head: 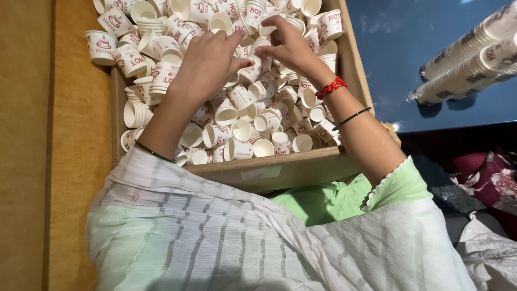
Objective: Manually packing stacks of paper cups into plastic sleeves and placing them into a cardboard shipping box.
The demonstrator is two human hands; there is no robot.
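A cardboard box [280,168] in front of me is heaped with several small white paper cups [237,116] printed in red. My left hand [207,62] hovers over the middle of the heap, fingers curled, its thumb touching a cup [249,71]. Facing it, my right hand [288,46] pinches at the same cup with its fingertips. The two hands almost meet above the pile. A red thread band and a thin green bangle circle my right wrist; another green bangle sits on my left forearm.
Long sleeves of stacked cups in clear wrap [468,59] lie on a blue surface [398,64] at the right. A brown mat [32,151] lies left of the box. My white pleated scarf [226,237] fills the foreground, with dark red cloth [490,178] at the right.
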